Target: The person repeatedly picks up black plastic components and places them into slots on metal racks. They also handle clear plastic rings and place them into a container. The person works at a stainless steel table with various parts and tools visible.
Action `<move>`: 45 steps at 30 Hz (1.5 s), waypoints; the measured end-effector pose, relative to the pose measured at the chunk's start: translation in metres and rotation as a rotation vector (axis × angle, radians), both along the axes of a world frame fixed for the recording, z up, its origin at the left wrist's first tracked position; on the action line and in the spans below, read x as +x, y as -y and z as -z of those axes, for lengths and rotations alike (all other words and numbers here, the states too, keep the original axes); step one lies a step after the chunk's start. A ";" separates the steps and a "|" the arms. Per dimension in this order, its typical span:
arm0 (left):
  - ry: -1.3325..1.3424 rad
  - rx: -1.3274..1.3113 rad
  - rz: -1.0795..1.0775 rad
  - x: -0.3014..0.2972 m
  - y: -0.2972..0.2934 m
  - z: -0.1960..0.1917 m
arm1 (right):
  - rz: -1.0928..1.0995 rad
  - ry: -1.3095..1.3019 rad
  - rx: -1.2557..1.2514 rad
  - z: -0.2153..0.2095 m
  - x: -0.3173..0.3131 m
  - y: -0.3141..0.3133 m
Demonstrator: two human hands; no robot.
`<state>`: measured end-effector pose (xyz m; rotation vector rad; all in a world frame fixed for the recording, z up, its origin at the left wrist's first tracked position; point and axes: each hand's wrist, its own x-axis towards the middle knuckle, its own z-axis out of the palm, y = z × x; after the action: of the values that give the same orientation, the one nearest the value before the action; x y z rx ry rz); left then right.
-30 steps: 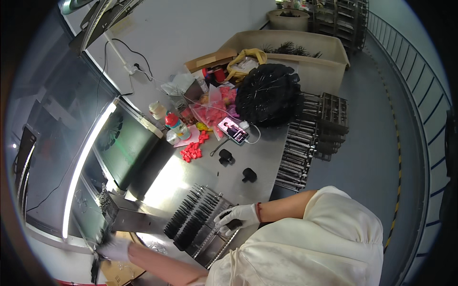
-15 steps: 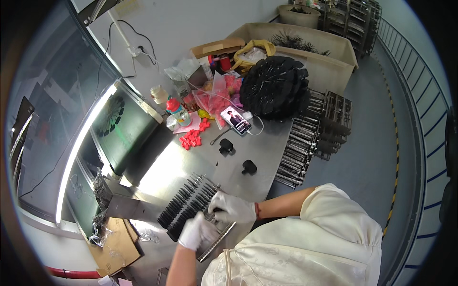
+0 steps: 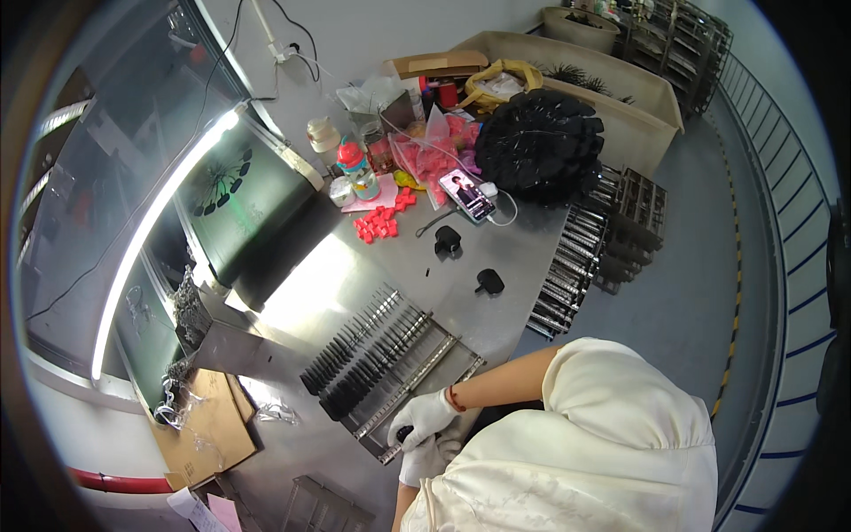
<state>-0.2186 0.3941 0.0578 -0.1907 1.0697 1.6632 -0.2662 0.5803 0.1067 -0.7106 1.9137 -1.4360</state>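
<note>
From the head camera, both gloved hands sit close together at the near edge of the steel table (image 3: 496, 239), right by the corner of the metal rack (image 3: 390, 372). The right hand (image 3: 424, 415) closes its fingers around a small dark piece at the rack's near corner; the left hand (image 3: 422, 459) tucks just under it, fingers curled, and I cannot tell whether it grips anything. The rack runs up and to the left from the fingers, its long axis slanting from lower left to upper right (the right hand is the nearer one). It carries two rows of black brushes (image 3: 359, 359), too many to count. Farther out lie two black knobs (image 3: 488, 282), one phone (image 3: 467, 194), a scatter of red clips (image 3: 381, 223) and one big black pile (image 3: 539, 146).
</note>
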 end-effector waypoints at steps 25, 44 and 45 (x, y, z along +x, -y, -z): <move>-0.717 -0.412 -1.090 0.020 0.040 -0.046 | 0.309 0.752 -0.905 -0.035 -0.016 0.026; -0.711 -0.591 -1.314 0.035 0.052 0.044 | 0.289 -0.856 0.013 -0.001 -0.030 0.061; -0.641 -0.636 -1.292 0.034 0.052 0.033 | 0.297 -0.862 0.035 0.001 -0.028 0.055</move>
<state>-0.1842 0.3423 0.0243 -0.9691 2.2354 2.5066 -0.2943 0.5249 0.1057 -1.2005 2.7808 -1.3710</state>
